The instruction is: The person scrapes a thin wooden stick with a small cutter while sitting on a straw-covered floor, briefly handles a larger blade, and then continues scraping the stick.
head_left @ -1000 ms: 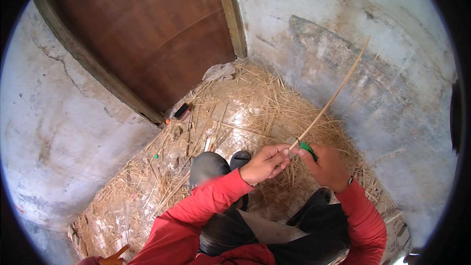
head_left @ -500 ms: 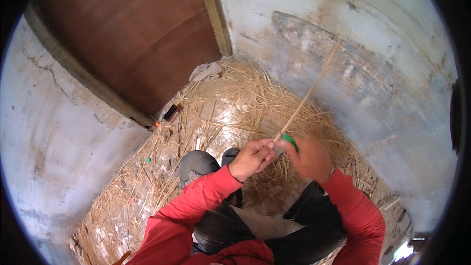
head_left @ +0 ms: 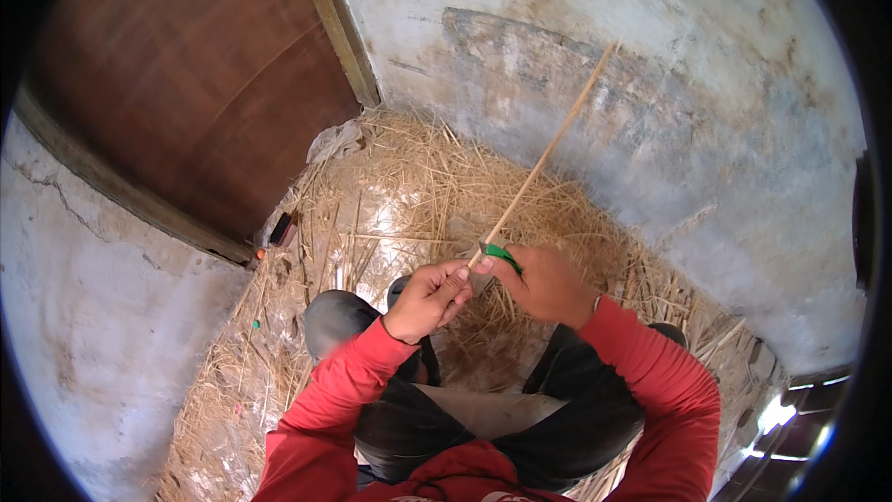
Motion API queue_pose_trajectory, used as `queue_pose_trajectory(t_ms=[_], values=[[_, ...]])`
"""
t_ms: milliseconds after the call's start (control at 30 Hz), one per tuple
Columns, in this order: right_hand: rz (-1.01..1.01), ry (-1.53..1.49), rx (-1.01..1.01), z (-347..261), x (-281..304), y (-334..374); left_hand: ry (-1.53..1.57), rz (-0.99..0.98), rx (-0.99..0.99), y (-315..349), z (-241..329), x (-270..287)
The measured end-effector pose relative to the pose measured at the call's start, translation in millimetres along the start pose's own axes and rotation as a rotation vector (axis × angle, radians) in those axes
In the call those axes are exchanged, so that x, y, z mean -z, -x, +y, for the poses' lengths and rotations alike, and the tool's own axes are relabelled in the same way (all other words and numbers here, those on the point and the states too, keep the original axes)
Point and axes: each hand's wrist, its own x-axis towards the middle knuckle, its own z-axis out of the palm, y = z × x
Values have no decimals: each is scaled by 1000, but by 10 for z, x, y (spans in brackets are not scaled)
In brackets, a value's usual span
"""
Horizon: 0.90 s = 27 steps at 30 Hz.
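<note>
A long, thin wooden stick [head_left: 555,143] slants away from me up toward the far right. My left hand [head_left: 429,299] pinches its near end between thumb and fingers. Just beyond that grip, my right hand [head_left: 550,286] is closed round the green handle of a small knife [head_left: 503,255]. A bit of grey blade shows against the stick; most of the knife is hidden by the fingers. Both hands are close together above the straw, in front of my bent knees.
Pale straw and shavings [head_left: 446,154] litter the floor. Stained walls [head_left: 669,149] and a brown door [head_left: 204,65] stand close around me. A black-and-red object [head_left: 283,229] lies by the door frame, near a small orange one [head_left: 261,253] and a green one [head_left: 256,325].
The view has shifted, so the walls and door sit farther left. The knife's green handle now lies more along the stick's side, with grey blade showing. Both grips are kept.
</note>
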Motion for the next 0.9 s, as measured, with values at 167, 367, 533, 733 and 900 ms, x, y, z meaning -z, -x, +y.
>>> queue_pose_trajectory(t_ms=[167,367,533,733,900], values=[[172,90,-49,152,55,-97,-40,31,-32,-73,-85,29],[418,-26,-381,1024,930,-243,-94,-112,12,171,-88,39],[561,-103,-300,882,982,-117,-87,-166,31,65,-74,-14],[432,-227,-234,738,719,-114,131,-28,-58,-45,-45,-51],[72,-260,-60,-15,530,-117,65,142,-396,-240,-63,-114]])
